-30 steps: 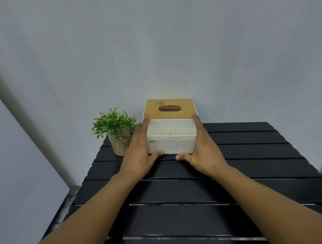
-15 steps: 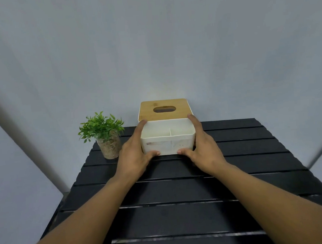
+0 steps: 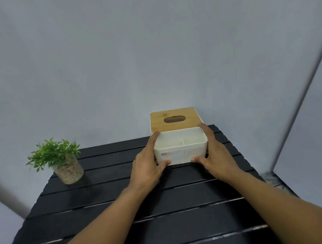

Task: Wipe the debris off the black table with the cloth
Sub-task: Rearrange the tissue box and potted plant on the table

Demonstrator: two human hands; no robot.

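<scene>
1. While no cloth is showing anywhere in view, both hands are bracketing a white box (image 3: 180, 149) at the far edge of the black table (image 3: 163, 217), so the step in hand is prob. shifting the box to free the slats for wiping.

2. Doing it well: squeezing evenly from both sides, keeping the box level and low, and setting it down clear of the area to be wiped, w/o nudging the plant (image 3: 61, 161) standing well apart at the far left.

3. The wooden lid (image 3: 175, 119) w/ its oval slot is sitting toward the back of the box, and the front compartments are lying open; tipping could be sliding it off, so a flat carry is looking safer.

4. The left hand (image 3: 148, 164) is lying half open against the box's left wall, fingers stretched along the side to the rim, thumb curling round the front bottom corner.

5. The right hand (image 3: 216, 156) is mirroring it on the right wall, fingers reaching the back corner, thumb pressing at the front bottom edge.

6. Whether the box is lifting off the table or resting on it can't be told from here.

7. Debris: none is showing clearly on the dark slats, only pale streaks in the gaps betw. boards nr the front.
</scene>
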